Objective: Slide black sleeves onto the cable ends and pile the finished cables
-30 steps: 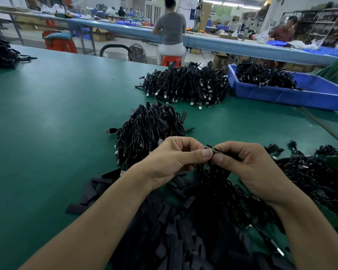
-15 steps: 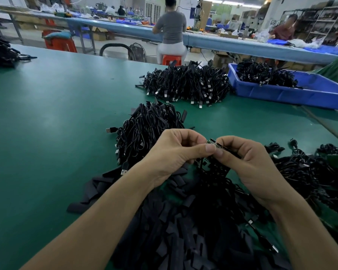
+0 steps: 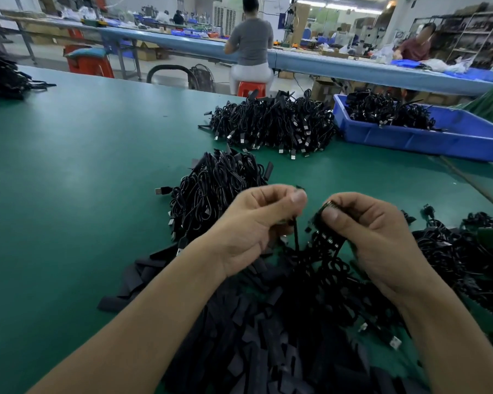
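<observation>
My left hand point(image 3: 256, 223) pinches a thin black cable point(image 3: 296, 237) that hangs down from its fingertips. My right hand point(image 3: 373, 231) grips a bundle of cable ends point(image 3: 323, 223), their small circuit-board tips showing by the thumb. A gap of a few centimetres separates the two hands. Below them lies a heap of flat black sleeves point(image 3: 254, 336). Just beyond my left hand sits a pile of coiled black cables point(image 3: 214, 191). Whether a sleeve is on the cable in my left hand is hidden.
A larger cable pile point(image 3: 273, 123) lies farther back on the green table point(image 3: 69, 180). A blue bin point(image 3: 439, 140) with cables stands at the back right. More loose cables point(image 3: 461, 251) spread at the right. Other people sit at a long bench behind.
My hands, touching at the fingertips before, have pulled apart. The left hand has drawn one cable out of the bundle held in the right hand.
</observation>
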{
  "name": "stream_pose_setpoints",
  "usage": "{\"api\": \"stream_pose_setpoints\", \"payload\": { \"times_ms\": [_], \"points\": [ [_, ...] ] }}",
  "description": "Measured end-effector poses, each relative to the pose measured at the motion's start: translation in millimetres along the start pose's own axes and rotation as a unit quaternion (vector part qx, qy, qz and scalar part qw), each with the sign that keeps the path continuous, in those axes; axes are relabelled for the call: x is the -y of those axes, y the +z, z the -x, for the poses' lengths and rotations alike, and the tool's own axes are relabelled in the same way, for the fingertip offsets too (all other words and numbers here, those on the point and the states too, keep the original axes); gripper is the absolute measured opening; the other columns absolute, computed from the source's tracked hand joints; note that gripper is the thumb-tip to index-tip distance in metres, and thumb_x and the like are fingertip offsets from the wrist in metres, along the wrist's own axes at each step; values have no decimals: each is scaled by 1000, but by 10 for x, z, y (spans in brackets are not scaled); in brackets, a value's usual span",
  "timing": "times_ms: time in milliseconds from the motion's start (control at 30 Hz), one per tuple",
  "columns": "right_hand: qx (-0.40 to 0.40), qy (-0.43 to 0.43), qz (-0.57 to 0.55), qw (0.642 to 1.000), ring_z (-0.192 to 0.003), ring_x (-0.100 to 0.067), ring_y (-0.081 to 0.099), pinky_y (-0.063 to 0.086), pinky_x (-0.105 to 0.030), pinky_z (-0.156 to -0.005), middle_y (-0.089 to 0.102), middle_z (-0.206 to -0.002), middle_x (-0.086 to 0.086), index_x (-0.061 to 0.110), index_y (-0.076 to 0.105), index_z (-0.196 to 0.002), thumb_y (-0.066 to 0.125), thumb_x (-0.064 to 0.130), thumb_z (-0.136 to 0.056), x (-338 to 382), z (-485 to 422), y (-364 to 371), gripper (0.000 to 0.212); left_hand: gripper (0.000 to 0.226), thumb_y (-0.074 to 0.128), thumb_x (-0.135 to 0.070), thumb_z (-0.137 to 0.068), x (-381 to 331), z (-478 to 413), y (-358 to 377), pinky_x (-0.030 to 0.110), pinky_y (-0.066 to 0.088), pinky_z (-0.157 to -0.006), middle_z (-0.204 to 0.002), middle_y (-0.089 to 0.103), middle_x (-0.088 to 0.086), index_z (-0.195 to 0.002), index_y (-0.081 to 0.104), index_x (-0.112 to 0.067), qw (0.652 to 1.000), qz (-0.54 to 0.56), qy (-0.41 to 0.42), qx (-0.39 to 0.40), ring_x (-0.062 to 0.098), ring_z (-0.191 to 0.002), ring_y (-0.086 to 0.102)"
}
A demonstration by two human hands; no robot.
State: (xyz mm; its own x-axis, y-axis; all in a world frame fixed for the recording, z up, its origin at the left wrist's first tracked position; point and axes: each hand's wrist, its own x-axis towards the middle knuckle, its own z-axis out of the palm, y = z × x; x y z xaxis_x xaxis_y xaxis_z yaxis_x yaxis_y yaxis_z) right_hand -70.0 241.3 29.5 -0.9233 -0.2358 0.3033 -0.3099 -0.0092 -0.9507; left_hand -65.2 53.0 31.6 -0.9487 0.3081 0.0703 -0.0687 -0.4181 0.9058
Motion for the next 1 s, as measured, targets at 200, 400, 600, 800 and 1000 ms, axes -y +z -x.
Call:
{"api": "stream_pose_setpoints", "payload": {
  "times_ms": [200, 400, 600, 800, 1000],
  "points": [
    [-311, -23, 98, 945, -77, -3, 68, 53, -12, -71, 72, -75, 17, 31, 69, -82, 75, 14, -87, -21, -59, -85, 19, 16, 64, -36, -84, -258, 10, -38, 28, 58, -61, -72, 66, -3, -81, 63, -20, 975, 35, 193, -106, 10, -59, 62],
    [-311, -45, 471, 824, -96, -15, 39, 39, -34, -92, 43, -102, -1, 26, 67, -121, 78, 22, -83, 94, 37, -18, 39, 11, 61, -13, -99, -340, 34, 30, 9, 34, -50, -60, 52, -16, -92, 68, -17, 847, -258, 415, -211, -2, -50, 42],
    [-104, -48, 517, 848, -65, 6, 54, 42, -11, -61, 60, -76, 14, 28, 74, -104, 76, 31, -86, 390, 152, 238, 18, 36, 47, -20, -106, -252, 60, 35, 39, 52, -75, -100, 64, 5, -140, 56, -19, 824, -449, 277, -208, 25, -85, 57],
    [221, 155, 621, 736, -108, -27, 62, 52, -37, -87, 55, -127, -2, 43, 43, -142, 57, 37, -99, 284, 239, 527, 46, 36, 49, -11, -104, -211, -2, -39, 6, 42, -61, -87, 69, -13, -139, 53, -19, 840, -468, 205, -182, -10, -62, 57],
    [236, 165, 630, 722, -114, -32, 57, 47, -41, -88, 47, -132, -5, 29, 45, -139, 53, 34, -102, 116, 254, 551, 39, 26, 59, -15, -100, -170, -24, -129, 11, 45, -60, -81, 72, -14, -88, 58, -39, 860, -419, 197, -213, -4, -60, 59]
  ]
}}
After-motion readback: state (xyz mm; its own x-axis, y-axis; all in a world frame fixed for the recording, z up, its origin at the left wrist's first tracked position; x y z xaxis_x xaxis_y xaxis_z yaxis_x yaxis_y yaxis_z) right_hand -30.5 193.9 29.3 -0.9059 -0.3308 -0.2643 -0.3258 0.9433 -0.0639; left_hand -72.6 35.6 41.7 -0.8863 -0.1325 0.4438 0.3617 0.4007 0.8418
